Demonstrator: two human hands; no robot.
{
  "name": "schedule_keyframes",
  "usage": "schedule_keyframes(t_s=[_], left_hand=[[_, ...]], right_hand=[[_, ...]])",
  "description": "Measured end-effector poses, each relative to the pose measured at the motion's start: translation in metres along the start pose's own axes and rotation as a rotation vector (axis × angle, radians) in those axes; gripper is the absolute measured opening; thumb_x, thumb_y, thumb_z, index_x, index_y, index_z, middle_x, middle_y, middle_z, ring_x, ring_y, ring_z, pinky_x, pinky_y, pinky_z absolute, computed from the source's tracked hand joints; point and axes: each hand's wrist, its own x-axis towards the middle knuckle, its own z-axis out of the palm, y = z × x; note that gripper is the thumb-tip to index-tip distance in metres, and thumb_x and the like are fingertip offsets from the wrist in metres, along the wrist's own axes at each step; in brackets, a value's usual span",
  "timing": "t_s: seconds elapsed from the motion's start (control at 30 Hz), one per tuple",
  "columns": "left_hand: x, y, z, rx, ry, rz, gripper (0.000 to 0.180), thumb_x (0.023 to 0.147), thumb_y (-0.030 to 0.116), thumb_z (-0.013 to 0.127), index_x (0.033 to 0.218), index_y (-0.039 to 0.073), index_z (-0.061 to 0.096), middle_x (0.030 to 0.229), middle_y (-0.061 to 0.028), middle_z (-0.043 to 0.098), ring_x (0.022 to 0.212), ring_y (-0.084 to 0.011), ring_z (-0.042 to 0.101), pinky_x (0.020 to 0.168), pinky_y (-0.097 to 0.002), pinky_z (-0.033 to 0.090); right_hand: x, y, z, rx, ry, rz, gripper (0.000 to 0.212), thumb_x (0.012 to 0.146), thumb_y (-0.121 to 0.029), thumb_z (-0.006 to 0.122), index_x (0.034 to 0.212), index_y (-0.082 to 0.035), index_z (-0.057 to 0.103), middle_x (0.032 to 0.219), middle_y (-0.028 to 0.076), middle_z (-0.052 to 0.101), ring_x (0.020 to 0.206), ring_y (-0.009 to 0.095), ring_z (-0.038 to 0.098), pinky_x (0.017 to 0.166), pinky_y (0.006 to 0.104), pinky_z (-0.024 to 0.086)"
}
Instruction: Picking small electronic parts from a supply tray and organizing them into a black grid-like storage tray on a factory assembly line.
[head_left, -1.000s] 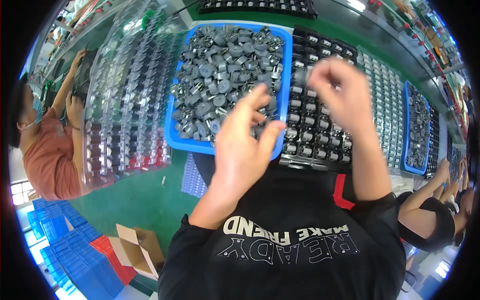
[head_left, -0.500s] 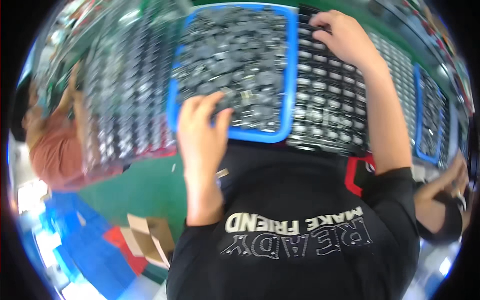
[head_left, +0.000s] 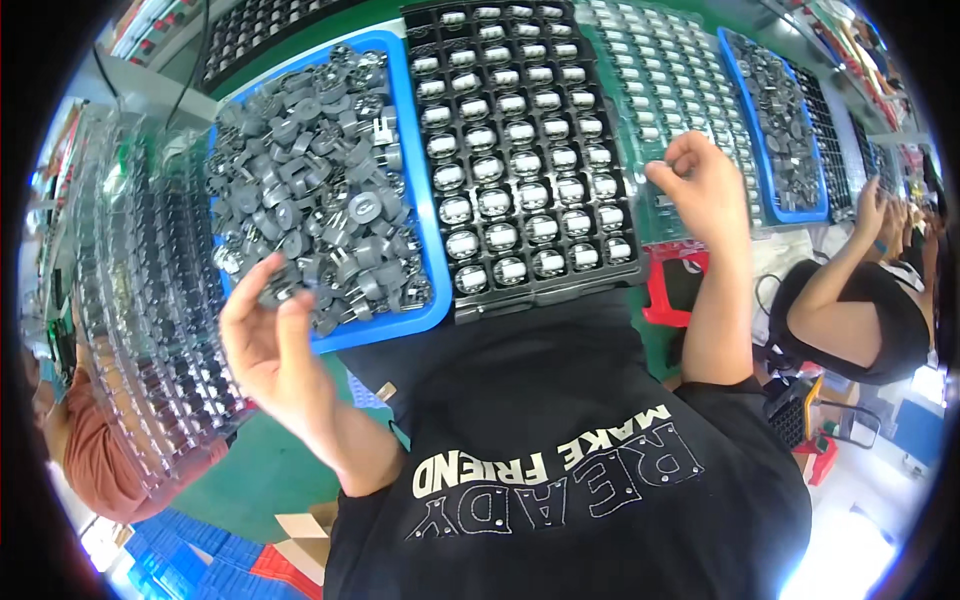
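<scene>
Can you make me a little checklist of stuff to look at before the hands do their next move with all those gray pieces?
1. Left hand has a gray part at its fingertips: ok, though its grip is blurred.
2. Blue bin holds plenty of gray parts: ok.
3. Black tray has a free pocket: cannot tell; the pockets in view look filled.
4. Right hand empty: cannot tell; its fingers are curled.
5. Right hand out of the left's way: ok; it is over the clear tray, beside the black one.
</scene>
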Motion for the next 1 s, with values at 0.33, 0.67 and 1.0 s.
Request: schedule_keyframes(t_s=[0.33,0.67,1.0], left_hand=[[-0.001,0.005,0.048,-0.787,-0.495,-0.457,0.041,0.099,0.008,0.062,0.137,-0.001,0.053,0.143,-0.0301,0.051,0.102,-0.029,0.068,0.086,-0.0384,0.059],[-0.011,0.008,0.075,-0.973,-0.436,-0.573,0.03,0.102,0.012,0.063,0.13,0.001,0.059,0.129,-0.0205,0.064,0.104,-0.0247,0.07,0.088,-0.0362,0.061],[-0.02,0.013,0.088,-0.812,-0.402,-0.381,0.049,0.089,-0.003,0.074,0.133,-0.003,0.055,0.131,-0.0199,0.063,0.124,-0.0261,0.061,0.107,-0.0398,0.049]], right_hand=[[0.002,0.033,-0.004,0.144,-0.105,-0.352,0.012,0.091,0.002,0.064,0.102,0.0,0.07,0.092,0.004,0.058,0.076,0.012,0.053,0.071,0.0262,0.043],[-0.04,-0.038,0.007,0.906,0.018,-0.354,0.017,0.097,0.005,0.061,0.113,0.005,0.064,0.11,0.014,0.07,0.088,0.015,0.069,0.081,0.0272,0.056],[-0.069,-0.133,0.018,0.841,0.048,-0.75,0.027,0.077,-0.002,0.085,0.102,0.0,0.075,0.092,0.011,0.075,0.082,0.02,0.073,0.071,0.0278,0.058]])
